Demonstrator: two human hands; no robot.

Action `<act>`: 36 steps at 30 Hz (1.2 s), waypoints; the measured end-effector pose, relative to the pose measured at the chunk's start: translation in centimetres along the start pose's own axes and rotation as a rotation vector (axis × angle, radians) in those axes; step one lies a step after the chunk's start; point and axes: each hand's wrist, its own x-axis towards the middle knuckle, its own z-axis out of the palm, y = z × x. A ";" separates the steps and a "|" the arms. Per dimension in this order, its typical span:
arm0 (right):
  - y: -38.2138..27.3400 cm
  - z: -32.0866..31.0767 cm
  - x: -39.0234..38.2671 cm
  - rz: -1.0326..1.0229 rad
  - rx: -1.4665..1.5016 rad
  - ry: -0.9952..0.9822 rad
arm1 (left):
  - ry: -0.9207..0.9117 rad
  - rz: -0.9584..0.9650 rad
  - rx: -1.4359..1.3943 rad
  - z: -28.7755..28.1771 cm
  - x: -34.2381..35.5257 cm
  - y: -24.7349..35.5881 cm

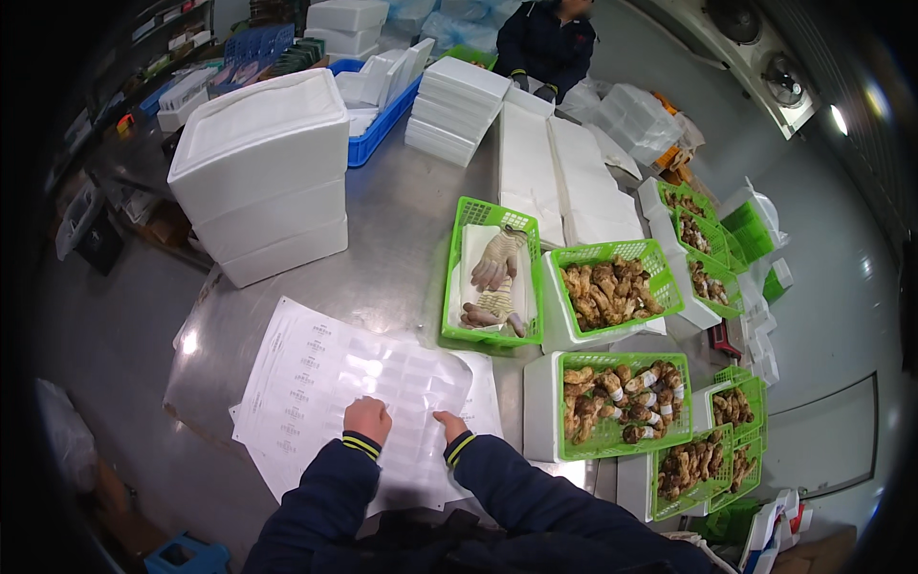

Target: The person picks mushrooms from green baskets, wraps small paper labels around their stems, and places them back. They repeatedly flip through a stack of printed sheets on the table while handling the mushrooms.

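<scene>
Several white sheets of printed labels (304, 383) lie overlapping on the metal table in front of me. On top is a glossy sheet of labels (413, 373) with a pale grid, its right edge curling up. My left hand (368, 419) is closed at the sheet's middle, fingers curled in, pinching it. At its right edge is my right hand (449, 424), thumb toward the left on the sheet; its other fingers are mostly hidden. Beyond my right hand, a green basket (449, 287) holds striped work gloves (499, 260) on white paper.
White foam boxes (277, 206) stand stacked at the left on the metal table (382, 230). Green baskets of mushrooms (612, 292) rest on foam boxes at the right. A blue crate (382, 134) and foam lids (457, 110) stand farther back. A co-worker (545, 48) is across the table.
</scene>
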 end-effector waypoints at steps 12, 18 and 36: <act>0.1 -0.9 0.2 -0.011 -0.001 0.085 | 0.379 -0.796 -1.287 -18.7 0.8 -6.5; -6.9 1.1 -8.3 -0.587 -0.201 0.254 | 0.503 -0.325 -0.646 -18.4 0.2 2.2; -15.0 -6.9 -23.3 -0.641 0.261 -0.099 | 0.104 0.617 -0.268 -4.3 1.0 25.4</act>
